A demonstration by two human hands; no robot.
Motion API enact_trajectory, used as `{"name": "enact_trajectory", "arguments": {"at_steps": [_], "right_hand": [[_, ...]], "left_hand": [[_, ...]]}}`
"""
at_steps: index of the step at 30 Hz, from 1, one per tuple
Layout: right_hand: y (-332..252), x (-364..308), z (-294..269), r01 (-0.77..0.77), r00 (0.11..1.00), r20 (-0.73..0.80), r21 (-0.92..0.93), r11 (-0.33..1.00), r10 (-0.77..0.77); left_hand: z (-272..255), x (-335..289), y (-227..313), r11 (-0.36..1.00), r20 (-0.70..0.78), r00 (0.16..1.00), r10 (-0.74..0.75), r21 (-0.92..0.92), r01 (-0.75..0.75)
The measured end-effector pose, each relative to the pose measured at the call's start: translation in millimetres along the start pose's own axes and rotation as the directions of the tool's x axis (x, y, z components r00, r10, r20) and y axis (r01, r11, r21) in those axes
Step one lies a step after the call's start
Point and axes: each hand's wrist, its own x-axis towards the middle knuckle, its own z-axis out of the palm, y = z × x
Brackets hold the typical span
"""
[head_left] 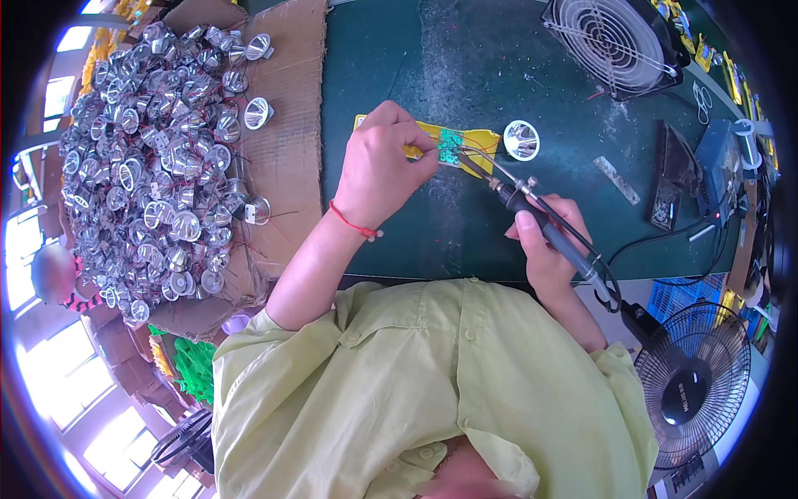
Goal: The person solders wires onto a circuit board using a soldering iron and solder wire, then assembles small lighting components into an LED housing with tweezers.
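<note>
My right hand (552,241) is wrapped round the dark handle of a soldering iron (571,249), held at a slant with its tip pointing up and left. That tip reaches a small green circuit board (450,145), which lies over a flat yellow plastic piece (476,141). Whether it touches the board I cannot tell. Fingers pinched, my left hand (387,160) is at the board's left side and covers part of the yellow piece; what it pinches is hidden. Thin reddish wires run by the board. Just right of the yellow piece sits a silvery reflector cup (521,140).
A large heap of reflector cups with wires (158,166) fills the cardboard (287,108) at the left. A caged fan (611,41) stands at the far right of the green table (366,66). Nearer are a metal strip (616,180), a dark holder (674,175) and a blue box (716,162).
</note>
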Motion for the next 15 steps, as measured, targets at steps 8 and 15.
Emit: {"name": "enact_trajectory", "arguments": {"at_steps": [8,15], "right_hand": [[1.4,1.2,5.2,-0.010,1.000,0.008,0.002,1.000,0.010],[-1.0,-2.1,3.5,-0.006,1.000,0.009,-0.026,1.000,0.006]], "left_hand": [[-1.8,2.5,-0.7,1.000,0.039,0.999,0.008,0.003,-0.008],[-3.4,5.1,-3.1,0.999,0.067,0.997,0.022,0.021,-0.024]]}}
